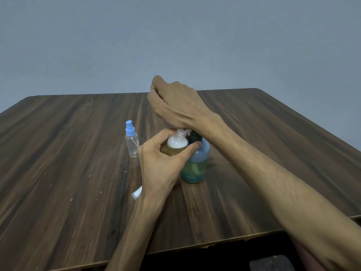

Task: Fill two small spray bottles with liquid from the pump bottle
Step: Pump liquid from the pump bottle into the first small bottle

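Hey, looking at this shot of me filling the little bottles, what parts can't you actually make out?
All in the head view:
- Pump bottle: its pump head and spout are hidden under the right hand.
- Open spray bottle: its lower body is covered by the left hand, so its fill level is unclear.
- White object: mostly hidden behind the left wrist, unidentifiable.
- Dark object below the table: cut off by the bottom edge.

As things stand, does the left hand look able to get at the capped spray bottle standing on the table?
Probably not right away: the left hand grips the open spray bottle at the pump bottle. The capped spray bottle stands close beside it with nothing between.
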Motion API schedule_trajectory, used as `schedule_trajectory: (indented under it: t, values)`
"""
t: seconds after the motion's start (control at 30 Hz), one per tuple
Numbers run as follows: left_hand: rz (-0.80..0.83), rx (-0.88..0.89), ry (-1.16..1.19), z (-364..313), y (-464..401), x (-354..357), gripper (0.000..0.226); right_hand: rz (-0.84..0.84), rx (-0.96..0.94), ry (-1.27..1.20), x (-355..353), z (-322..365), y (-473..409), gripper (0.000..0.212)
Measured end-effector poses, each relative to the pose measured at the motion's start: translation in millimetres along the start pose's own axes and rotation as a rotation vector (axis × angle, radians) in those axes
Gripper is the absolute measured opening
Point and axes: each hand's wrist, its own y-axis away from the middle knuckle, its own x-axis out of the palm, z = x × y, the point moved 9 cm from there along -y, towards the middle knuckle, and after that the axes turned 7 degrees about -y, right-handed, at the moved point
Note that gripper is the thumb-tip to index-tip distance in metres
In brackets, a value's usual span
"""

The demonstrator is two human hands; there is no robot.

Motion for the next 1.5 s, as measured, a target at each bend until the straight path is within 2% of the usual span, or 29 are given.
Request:
schedule_trajectory:
  t: [0.13, 0.27, 0.43, 0.5, 0.93, 1.07, 1.3, 1.4, 1.5]
  values:
    - [-0.008, -0.004, 0.0, -1.1, -0.1, -0.6, 0.036, 0.069, 0.048, -0.012, 7.2, -3.2, 0.6, 0.019]
    - [-0.016, -0.046, 0.027, 4.5, 0.8, 0.5, 0.033, -0.006, 0.118, -0.128, -17.6, -10.4, -8.6, 0.02]
    - [-0.008, -0.056, 0.03, 4.5, 0.9, 1.2, 0.031, 0.255, 0.254, -0.033, 12.7, -33.8, 3.7, 0.028]
    - [-0.008, -0.057, 0.029, 4.6, -0.1, 0.9, 0.031, 0.31, 0.296, -0.028, 24.9, -39.9, 10.7, 0.031]
    - [-0.004, -0.047, 0.026, 3.3, 1.5, 0.4, 0.033, 0.248, 0.233, 0.001, 14.1, -32.3, 7.1, 0.025]
    - [0.009, -0.061, 0.006, 3.3, 1.1, 0.6, 0.03, 0.344, 0.266, 0.044, 24.1, -33.8, 9.4, 0.029]
    - [0.01, -0.063, -0.001, 5.2, 0.2, 0.3, 0.028, 0.366, 0.239, 0.029, 28.2, -33.7, 8.0, 0.024]
    - [0.003, -0.053, 0.001, 4.1, 0.0, -0.7, 0.029, 0.316, 0.203, 0.002, 21.3, -28.6, 5.4, 0.02]
    - [0.016, -0.054, -0.006, 4.8, -0.4, 0.9, 0.029, 0.354, 0.226, 0.003, 26.6, -31.0, 7.9, 0.025]
